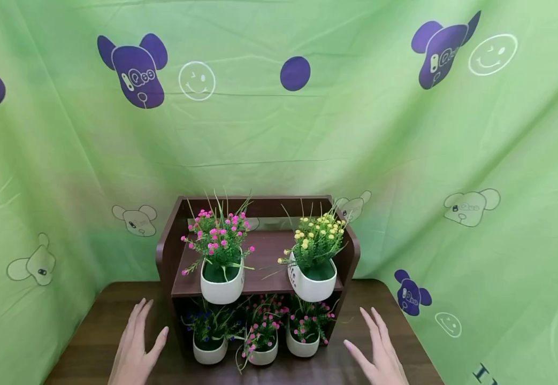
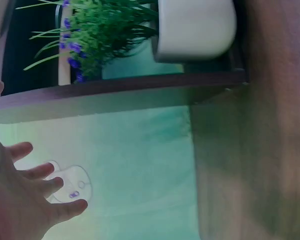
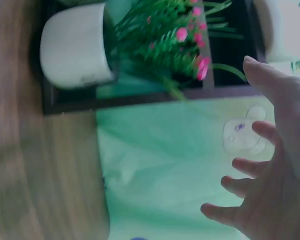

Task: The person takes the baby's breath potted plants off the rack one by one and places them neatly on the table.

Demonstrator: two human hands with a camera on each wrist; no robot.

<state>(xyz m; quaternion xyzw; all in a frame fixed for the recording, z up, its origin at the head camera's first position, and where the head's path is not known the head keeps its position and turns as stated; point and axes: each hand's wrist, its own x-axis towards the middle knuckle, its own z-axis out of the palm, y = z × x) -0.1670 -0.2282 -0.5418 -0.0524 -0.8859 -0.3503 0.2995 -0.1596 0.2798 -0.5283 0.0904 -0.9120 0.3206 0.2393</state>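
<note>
A dark brown two-tier shelf (image 1: 269,251) stands on the wooden table. On its upper board sit a white pot with pink flowers (image 1: 223,280) at the left and a white pot with yellow flowers (image 1: 312,283) at the right. Below are three more white pots: one with blue-purple flowers (image 1: 209,350), one with pink flowers (image 1: 263,353) in the middle, another pink one (image 1: 303,345) at the right. My left hand (image 1: 136,345) is held beside the shelf's left side, fingers spread, holding nothing. My right hand (image 1: 377,350) mirrors it off the right side, also without anything in it.
The brown table (image 1: 100,326) reaches out on both sides of the shelf. Green cloth (image 1: 269,133) printed with purple and outlined cartoon heads and smiley faces hangs behind and around the table.
</note>
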